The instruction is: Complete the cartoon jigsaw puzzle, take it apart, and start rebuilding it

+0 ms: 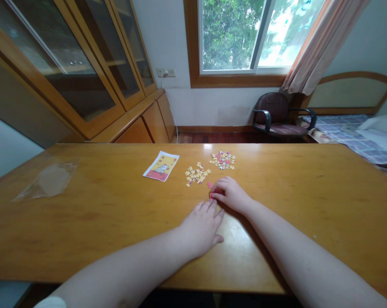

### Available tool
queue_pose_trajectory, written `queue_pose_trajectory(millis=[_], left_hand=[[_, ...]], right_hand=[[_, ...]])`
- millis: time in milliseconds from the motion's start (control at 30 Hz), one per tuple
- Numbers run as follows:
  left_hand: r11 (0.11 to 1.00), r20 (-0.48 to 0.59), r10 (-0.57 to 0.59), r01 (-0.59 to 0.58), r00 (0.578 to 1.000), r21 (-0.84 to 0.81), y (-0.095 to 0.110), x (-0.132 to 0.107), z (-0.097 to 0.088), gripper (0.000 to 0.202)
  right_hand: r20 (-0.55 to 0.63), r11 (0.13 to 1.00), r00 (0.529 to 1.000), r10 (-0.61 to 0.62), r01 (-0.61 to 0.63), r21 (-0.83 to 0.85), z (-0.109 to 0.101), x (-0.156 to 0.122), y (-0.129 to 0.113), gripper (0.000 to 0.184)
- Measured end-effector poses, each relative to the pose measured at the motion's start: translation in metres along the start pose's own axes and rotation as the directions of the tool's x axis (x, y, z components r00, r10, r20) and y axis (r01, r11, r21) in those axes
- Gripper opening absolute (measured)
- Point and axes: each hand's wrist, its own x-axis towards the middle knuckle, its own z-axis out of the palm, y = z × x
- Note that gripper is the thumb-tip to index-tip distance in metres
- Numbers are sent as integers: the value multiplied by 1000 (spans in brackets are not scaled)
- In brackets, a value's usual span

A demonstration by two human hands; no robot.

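- Head view, nearest first: two bare hands of mine are on one long wooden table (309, 205).
- My left hand (201, 229) lies flat, palm down, fingers stretched out and close together, thumb out to the side, holding nothing.
- My right hand (230, 194) sits just beyond it, fingers curled down with the tips on a few pink puzzle pieces (213, 196). I cannot tell whether they are pinched or only pressed on the wood, and they are too covered to count.
- Those pieces are small and bright pink, and lie on the table at the left edge of my fingertips, near my left hand's fingertips.
- One loose pink piece (209, 185) lies just past them, apart from my fingers.
- Two heaps of pieces follow: a yellow pile (196, 174), mostly pale yellow, and farther off a mixed pile (223, 160) of yellow and pink.
- One picture card (161, 166) lies left of the yellow pile, yellow above, red below, with a white figure.
- One clear plastic bag (47, 179) lies flat, well to the left.
- One dark armchair (275, 115) stands beyond the table, under one window (245, 34).
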Motion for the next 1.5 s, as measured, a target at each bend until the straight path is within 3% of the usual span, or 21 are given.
queue_pose_trajectory(millis=[333,700,933,1200,1500], left_hand=[[1000,6,-10,10,1000,13,1,0,-3,72],[1000,1,-12,12,1000,17,1,0,-3,71],[999,20,-8,9,1000,-35,-1,0,-9,61],[999,-16,22,-23,1000,-49,-7,4,-3,55],[998,-40,30,-32,999,-51,-8,3,-7,45]], right_hand=[[-23,997,998,-55,54,-52,5,-1,5,13],[1,991,1000,-14,14,-129,5,-4,4,11],[-208,949,969,132,-184,-254,-17,-4,13,21],[-74,851,966,249,-255,-459,-38,-8,21,24],[-6,866,955,298,-273,-419,-44,-8,27,24]])
